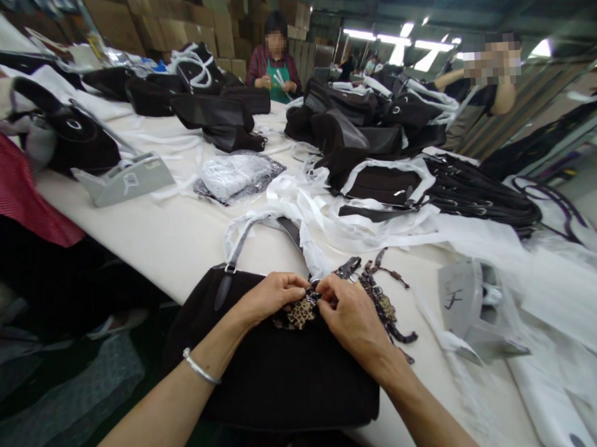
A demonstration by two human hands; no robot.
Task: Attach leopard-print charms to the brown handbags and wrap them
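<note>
**Both hands pinching a leopard-print charm over a black bag**

So the leopard-print charm (301,312) is sitting right on top of a black handbag (276,371), near its upper edge, and both hands are working on it at once. The left hand (270,297) is pinching the charm's top from the left with fingertips closed on it, and the right hand (350,314) is pinching from the right, thumb and fingers pressed together on the same little spot (can't tell exactly what the bit between the fingertips is, it's too small). A silver bracelet (200,367) is riding on the left wrist.

The handbag is lying flat at the near edge of a long white table (179,236), its grey strap (233,263) looping up and away. Just beside the right hand a small pile of more leopard charms with dark clasps (382,299) is lying on the table. Right of that, a grey tape dispenser (476,307) is standing, with another one (126,179) further back on the left. White paper strips (328,215) and heaps of black bags (373,126) are covering the middle. Two other people are standing at the far end.
</note>
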